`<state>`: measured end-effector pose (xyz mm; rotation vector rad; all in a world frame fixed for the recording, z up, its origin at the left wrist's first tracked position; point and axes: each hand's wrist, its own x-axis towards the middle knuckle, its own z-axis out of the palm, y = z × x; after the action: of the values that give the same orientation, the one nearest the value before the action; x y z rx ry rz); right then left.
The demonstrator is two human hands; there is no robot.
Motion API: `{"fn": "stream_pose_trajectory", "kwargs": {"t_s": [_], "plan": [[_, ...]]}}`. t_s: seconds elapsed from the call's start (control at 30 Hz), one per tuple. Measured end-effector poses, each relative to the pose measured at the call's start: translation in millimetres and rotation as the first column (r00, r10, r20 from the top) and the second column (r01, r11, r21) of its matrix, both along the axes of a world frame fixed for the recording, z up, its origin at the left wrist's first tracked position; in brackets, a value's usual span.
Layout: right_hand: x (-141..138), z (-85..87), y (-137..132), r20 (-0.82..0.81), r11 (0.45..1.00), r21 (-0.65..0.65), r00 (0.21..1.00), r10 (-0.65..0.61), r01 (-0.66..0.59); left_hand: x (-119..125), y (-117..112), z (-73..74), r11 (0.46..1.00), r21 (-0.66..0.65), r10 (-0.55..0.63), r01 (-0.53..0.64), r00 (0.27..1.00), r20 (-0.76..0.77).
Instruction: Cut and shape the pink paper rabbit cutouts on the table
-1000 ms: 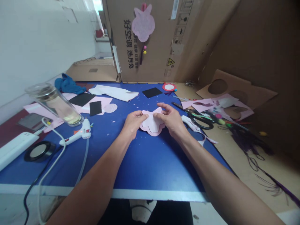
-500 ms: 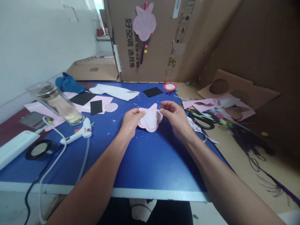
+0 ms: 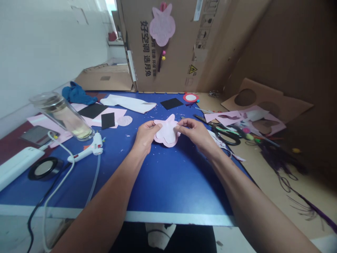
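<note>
A pink scalloped cutout with pointed tips (image 3: 166,142) is held just above the blue table, a paler piece (image 3: 167,130) of similar shape lying on its face. My left hand (image 3: 145,137) pinches its left edge between thumb and fingers. On the other side, my right hand (image 3: 193,130) has thumb and forefinger closed at the right edge of the layered pieces. Whether the cutout is felt or paper I cannot tell. A similar pink shape (image 3: 162,26) hangs on the cardboard behind, with beads and a dark tassel below it.
At left are a white glue gun (image 3: 91,149), a black tape roll (image 3: 45,168), a power strip (image 3: 19,165) and a glass cup (image 3: 63,116). Black scissors (image 3: 226,135) and pink offcuts (image 3: 237,116) lie at right. A black square (image 3: 171,103) sits farther back.
My right hand has moved left, and its thumb and forefinger now close on the cutout's right edge. The cutout and my left hand have shifted slightly left.
</note>
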<state>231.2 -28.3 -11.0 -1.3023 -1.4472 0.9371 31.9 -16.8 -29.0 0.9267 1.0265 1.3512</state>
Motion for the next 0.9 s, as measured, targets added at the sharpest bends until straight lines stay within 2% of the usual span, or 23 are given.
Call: {"fn": "stream_pose_trajectory", "kwargs": {"t_s": [0.13,0.3,0.5,0.9], "plan": [[-1.2,0.7,-1.1,0.014,0.999,0.024,0.999,0.033,-0.033,0.6,-0.4,-0.2,1.0,0.001,-0.013,0.013,1.0,0.001],[-2.8,0.6,-1.1,-0.047,0.996,0.012,0.995,0.089,-0.088,0.8,0.3,-1.6,1.0,0.01,-0.017,0.017,1.0,0.012],[-3.3,-3.3,0.9,-0.111,0.998,-0.034,0.993,0.051,-0.055,0.4,0.9,-2.5,1.0,-0.002,-0.021,0.021,1.0,-0.007],[-2.4,-2.2,-0.6,-0.056,0.998,-0.043,0.998,0.038,-0.041,0.1,1.3,-2.6,1.0,0.002,-0.008,0.008,1.0,-0.02]]}}
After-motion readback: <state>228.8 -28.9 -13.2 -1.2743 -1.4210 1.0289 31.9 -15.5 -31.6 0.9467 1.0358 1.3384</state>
